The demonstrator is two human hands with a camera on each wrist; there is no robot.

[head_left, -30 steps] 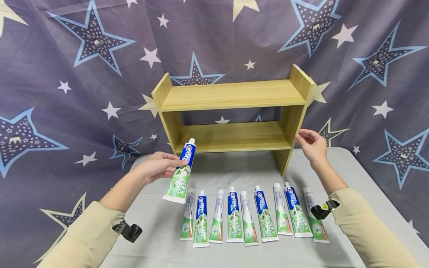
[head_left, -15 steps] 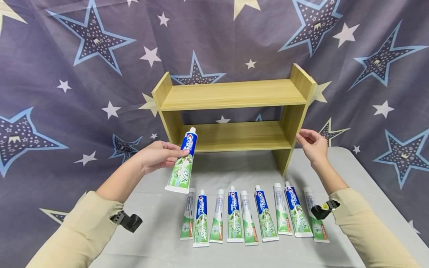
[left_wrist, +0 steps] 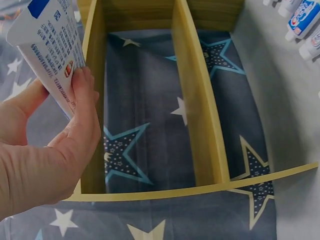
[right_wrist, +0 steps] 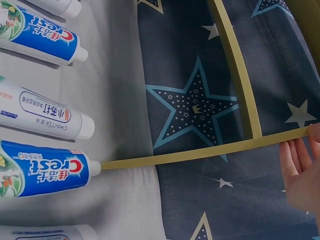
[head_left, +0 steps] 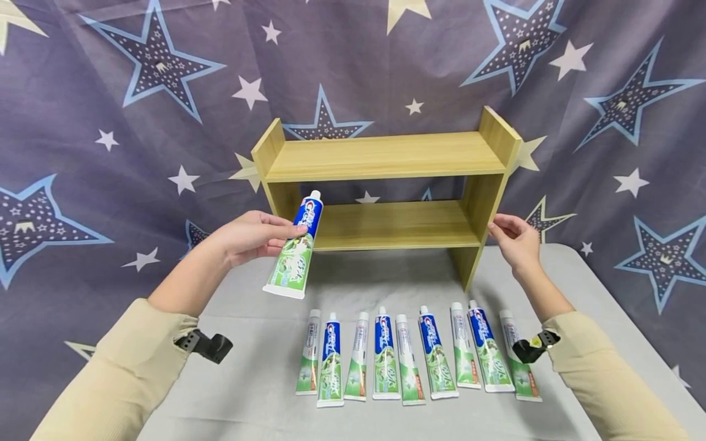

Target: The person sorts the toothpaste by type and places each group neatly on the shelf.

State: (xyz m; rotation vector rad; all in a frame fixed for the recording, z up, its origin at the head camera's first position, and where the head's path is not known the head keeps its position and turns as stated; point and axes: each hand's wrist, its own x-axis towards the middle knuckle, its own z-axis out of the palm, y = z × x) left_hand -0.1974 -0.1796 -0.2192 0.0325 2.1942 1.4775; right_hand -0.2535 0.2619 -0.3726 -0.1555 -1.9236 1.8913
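My left hand [head_left: 256, 236] pinches a toothpaste tube [head_left: 296, 251] near its middle, thumb on the printed front. The tube is blue at the top and green below. It tilts with its white cap up, in front of the left side of a wooden shelf [head_left: 386, 156]. In the left wrist view the tube's white back [left_wrist: 52, 55] shows, with small blue print. My right hand [head_left: 515, 242] holds the front edge of the shelf's right side panel, thumb at the edge and fingers along the outer face; the right wrist view shows the fingers [right_wrist: 295, 162] there.
Several toothpaste tubes [head_left: 386, 361] lie in a row on the grey tablecloth [head_left: 248, 380], caps toward the shelf, blue-green and white-green ones alternating. The shelf has two boards, the lower board [head_left: 397, 223] raised above the table. A starry curtain [head_left: 353, 61] hangs behind.
My left hand has raised the toothpaste tube from low by the row to in front of the lower board's left end. My right hand stays at the side panel.
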